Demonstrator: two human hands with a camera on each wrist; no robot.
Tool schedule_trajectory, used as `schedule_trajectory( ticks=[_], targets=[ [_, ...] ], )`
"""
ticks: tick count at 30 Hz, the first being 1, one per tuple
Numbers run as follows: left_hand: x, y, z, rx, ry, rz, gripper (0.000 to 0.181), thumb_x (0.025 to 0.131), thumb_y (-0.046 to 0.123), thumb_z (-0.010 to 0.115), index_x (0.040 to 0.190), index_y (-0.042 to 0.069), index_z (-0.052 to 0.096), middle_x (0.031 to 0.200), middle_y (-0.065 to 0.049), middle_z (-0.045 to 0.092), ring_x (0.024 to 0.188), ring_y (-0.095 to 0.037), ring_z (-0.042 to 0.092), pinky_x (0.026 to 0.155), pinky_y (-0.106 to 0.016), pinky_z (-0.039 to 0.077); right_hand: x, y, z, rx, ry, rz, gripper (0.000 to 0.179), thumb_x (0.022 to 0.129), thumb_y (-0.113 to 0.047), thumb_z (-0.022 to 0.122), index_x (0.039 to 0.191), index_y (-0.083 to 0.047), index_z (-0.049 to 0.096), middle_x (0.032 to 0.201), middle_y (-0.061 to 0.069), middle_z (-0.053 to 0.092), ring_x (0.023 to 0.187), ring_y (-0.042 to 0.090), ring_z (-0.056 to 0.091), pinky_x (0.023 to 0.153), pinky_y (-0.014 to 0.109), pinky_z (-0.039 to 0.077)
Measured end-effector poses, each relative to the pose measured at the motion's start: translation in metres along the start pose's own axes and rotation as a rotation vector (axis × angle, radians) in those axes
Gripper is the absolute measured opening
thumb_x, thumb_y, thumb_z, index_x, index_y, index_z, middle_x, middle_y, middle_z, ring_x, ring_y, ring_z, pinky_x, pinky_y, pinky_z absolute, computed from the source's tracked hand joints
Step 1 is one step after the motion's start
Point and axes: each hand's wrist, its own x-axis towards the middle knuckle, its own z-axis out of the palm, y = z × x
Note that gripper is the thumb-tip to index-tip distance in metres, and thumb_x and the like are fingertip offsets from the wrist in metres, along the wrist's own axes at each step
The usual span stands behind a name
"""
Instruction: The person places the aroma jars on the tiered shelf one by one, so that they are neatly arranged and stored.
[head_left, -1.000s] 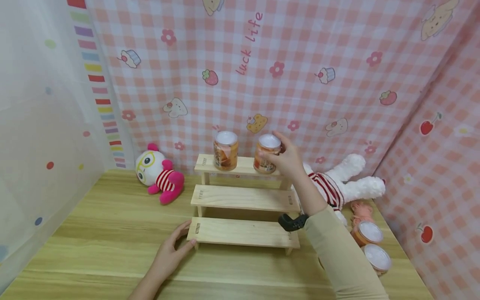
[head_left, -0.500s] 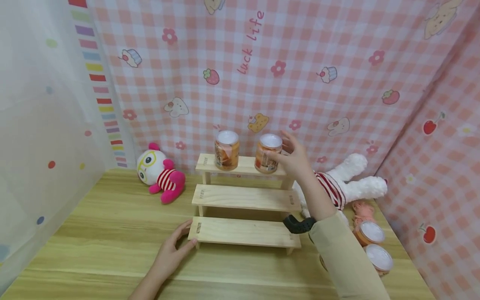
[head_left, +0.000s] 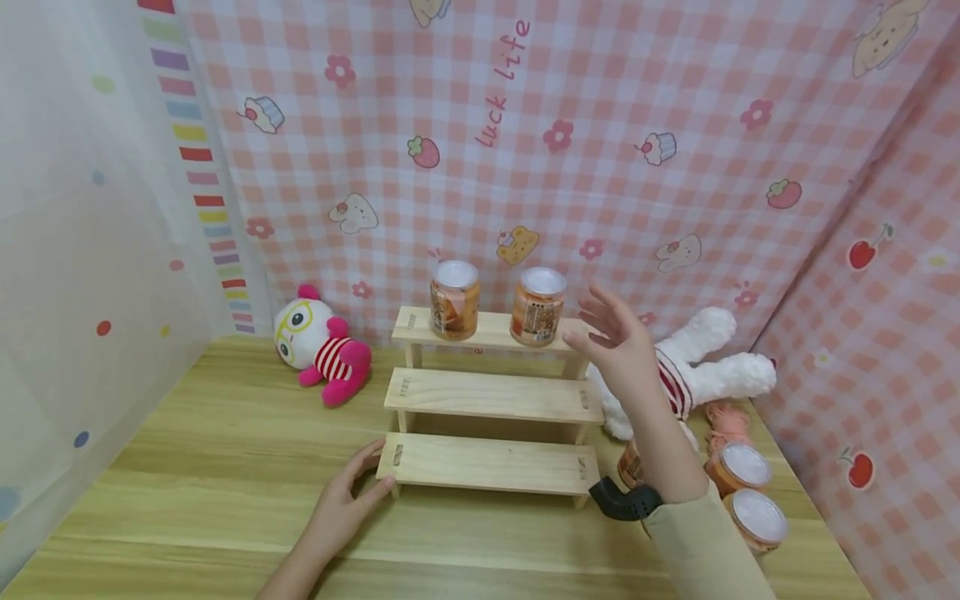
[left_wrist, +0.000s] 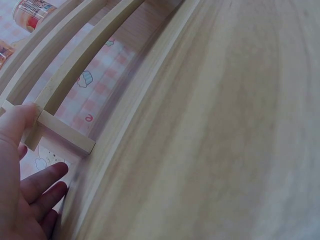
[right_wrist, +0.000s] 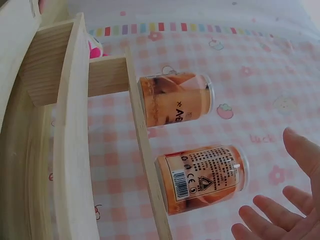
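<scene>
A three-step wooden display stand (head_left: pixel 491 462) stands on the table. My left hand (head_left: pixel 341 508) holds the left end of its lowest step, thumb at the front corner, as the left wrist view (left_wrist: pixel 20 120) also shows; the other fingers hang loose below. Two orange-labelled jars with pale lids stand upright on the top step: a left jar (head_left: pixel 454 302) and a right jar (head_left: pixel 537 308). My right hand (head_left: pixel 618 342) is just right of the right jar, fingers spread and apart from it. In the right wrist view a gap shows between the hand and the right jar (right_wrist: pixel 202 177).
On the table at right stand more jars (head_left: pixel 757 517), one partly hidden behind my right forearm. A white plush toy (head_left: pixel 708 358) and pink yarn (head_left: pixel 726 427) lie behind them. A pink-and-white plush toy (head_left: pixel 326 350) lies left of the stand. A checked cloth (head_left: pixel 555 192) hangs behind.
My right hand has let go of the right jar and moved right and down, away from it. That jar stays on the top step. The left hand has not moved.
</scene>
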Motion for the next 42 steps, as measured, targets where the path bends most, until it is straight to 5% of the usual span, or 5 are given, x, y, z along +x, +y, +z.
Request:
schedule_trajectory(
  ticks=[6, 16, 26, 33, 42],
  targets=[
    [0.000, -0.001, 0.000, 0.007, 0.000, -0.003, 0.055, 0.088, 0.021, 0.071, 0.139, 0.016, 0.050, 0.124, -0.013, 0.061, 0.118, -0.029, 0.052, 0.105, -0.056, 0.028, -0.027, 0.003, -0.007, -0.002, 0.043, -0.049, 0.065, 0.084, -0.011, 0.075, 0.142, -0.014, 0.046, 0.132, 0.012, 0.056, 0.120, 0.021, 0.053, 0.098, 0.034, 0.043],
    [-0.001, 0.001, 0.000, 0.015, -0.002, -0.027, 0.056, 0.088, 0.024, 0.071, 0.139, 0.017, 0.049, 0.126, -0.014, 0.060, 0.119, -0.031, 0.051, 0.104, -0.057, 0.028, -0.069, 0.012, -0.031, 0.020, 0.109, -0.177, 0.064, 0.079, 0.016, 0.069, 0.137, -0.004, 0.051, 0.125, 0.012, 0.061, 0.112, 0.014, 0.058, 0.090, 0.025, 0.047],
    [-0.001, 0.001, 0.000, 0.012, -0.001, -0.015, 0.055, 0.088, 0.023, 0.071, 0.139, 0.018, 0.050, 0.126, -0.015, 0.060, 0.119, -0.031, 0.051, 0.104, -0.057, 0.027, -0.104, 0.029, -0.073, 0.002, 0.107, -0.165, 0.068, 0.075, 0.022, 0.068, 0.136, 0.001, 0.049, 0.123, 0.002, 0.063, 0.111, 0.011, 0.058, 0.090, 0.019, 0.045],
    [-0.001, 0.001, 0.000, 0.014, -0.006, -0.021, 0.056, 0.088, 0.023, 0.071, 0.139, 0.017, 0.049, 0.126, -0.015, 0.060, 0.119, -0.031, 0.051, 0.104, -0.058, 0.027, -0.128, 0.050, -0.109, -0.008, 0.074, -0.253, 0.073, 0.069, 0.032, 0.064, 0.136, 0.010, 0.044, 0.127, 0.001, 0.061, 0.113, 0.011, 0.057, 0.088, 0.017, 0.046],
    [-0.001, 0.002, 0.000, 0.012, -0.010, -0.025, 0.056, 0.088, 0.023, 0.071, 0.139, 0.017, 0.049, 0.126, -0.015, 0.059, 0.119, -0.032, 0.051, 0.104, -0.058, 0.028, -0.161, 0.072, -0.148, -0.231, 0.089, -0.133, 0.073, 0.072, 0.027, 0.066, 0.139, 0.006, 0.043, 0.130, -0.009, 0.057, 0.110, 0.003, 0.056, 0.085, 0.013, 0.045]
  ],
)
